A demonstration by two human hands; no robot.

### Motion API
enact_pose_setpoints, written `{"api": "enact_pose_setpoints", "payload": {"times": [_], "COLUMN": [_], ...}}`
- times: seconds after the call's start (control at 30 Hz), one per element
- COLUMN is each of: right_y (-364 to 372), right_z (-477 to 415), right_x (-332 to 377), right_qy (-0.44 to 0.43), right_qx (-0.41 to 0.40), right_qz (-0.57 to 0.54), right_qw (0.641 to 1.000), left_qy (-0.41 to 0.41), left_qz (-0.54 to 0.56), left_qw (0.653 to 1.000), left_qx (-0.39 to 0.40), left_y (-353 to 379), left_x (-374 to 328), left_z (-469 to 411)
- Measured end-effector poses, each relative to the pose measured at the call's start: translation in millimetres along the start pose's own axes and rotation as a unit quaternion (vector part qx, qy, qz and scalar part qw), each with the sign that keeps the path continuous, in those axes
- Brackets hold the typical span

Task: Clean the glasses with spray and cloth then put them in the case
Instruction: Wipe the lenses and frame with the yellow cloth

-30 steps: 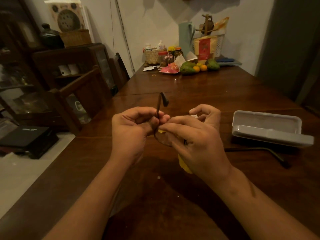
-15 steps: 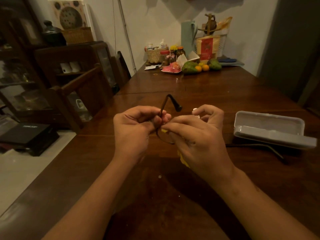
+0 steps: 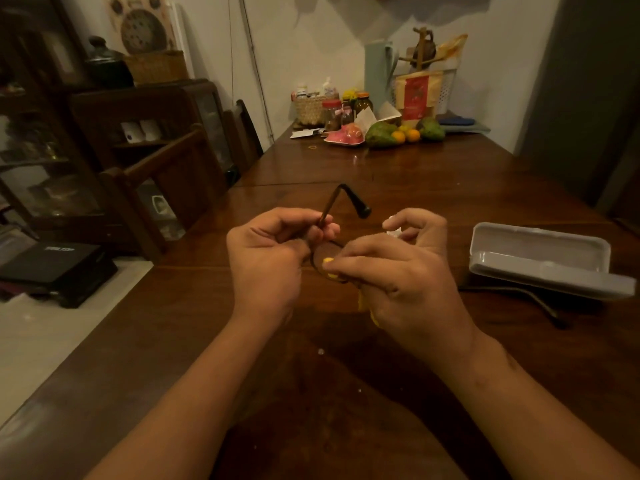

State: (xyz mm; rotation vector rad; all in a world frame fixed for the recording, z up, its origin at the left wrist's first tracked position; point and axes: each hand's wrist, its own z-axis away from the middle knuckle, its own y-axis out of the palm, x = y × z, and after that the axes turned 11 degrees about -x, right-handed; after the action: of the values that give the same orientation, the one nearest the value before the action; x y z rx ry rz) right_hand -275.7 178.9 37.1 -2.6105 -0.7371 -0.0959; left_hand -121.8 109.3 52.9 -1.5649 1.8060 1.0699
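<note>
Wiping works best with the left hand pinching the glasses steady and the right hand pinching the cloth, light circles (no bending anything).

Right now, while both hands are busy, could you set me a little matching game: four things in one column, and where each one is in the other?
Things:
1. glasses
2. yellow cloth
3. case
4. oranges

Places:
A. lying open on the table, off to the right
B. at the table's far end
C. pinched by the right hand against a lens
D. held by the left hand

Pairs: 1-D, 2-C, 3-A, 4-B.
</note>
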Motion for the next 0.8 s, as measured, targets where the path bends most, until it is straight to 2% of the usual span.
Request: {"api": "enact_pose_setpoints", "payload": {"times": [0.1, 0.27, 0.37, 0.53, 0.8], "right_y": [-4, -4, 0, -1, -1], "right_z": [-1, -2, 0, -1, -1], "right_x": [-6, -7, -2, -5, -10], "right_qy": [-0.016, -0.001, -0.011, -0.023, 0.024], "right_qx": [0.022, -0.008, -0.02, 0.006, -0.003], "right_qz": [0.001, 0.047, 0.031, 0.004, 0.094], "right_qw": [1.0, 0.999, 0.999, 1.0, 0.995], "left_qy": [0.0, -0.003, 0.0, 0.004, 0.001], "left_qz": [-0.001, 0.014, 0.021, 0.017, 0.024], "left_qw": [1.0, 1.0, 1.0, 0.999, 0.999], "left_qx": [-0.007, -0.002, -0.02, -0.039, -0.027], "left_y": [-2, 0, 5, 3, 6], "left_x": [0, 0, 1, 3, 4], "left_z": [-2, 0, 3, 2, 4]}}
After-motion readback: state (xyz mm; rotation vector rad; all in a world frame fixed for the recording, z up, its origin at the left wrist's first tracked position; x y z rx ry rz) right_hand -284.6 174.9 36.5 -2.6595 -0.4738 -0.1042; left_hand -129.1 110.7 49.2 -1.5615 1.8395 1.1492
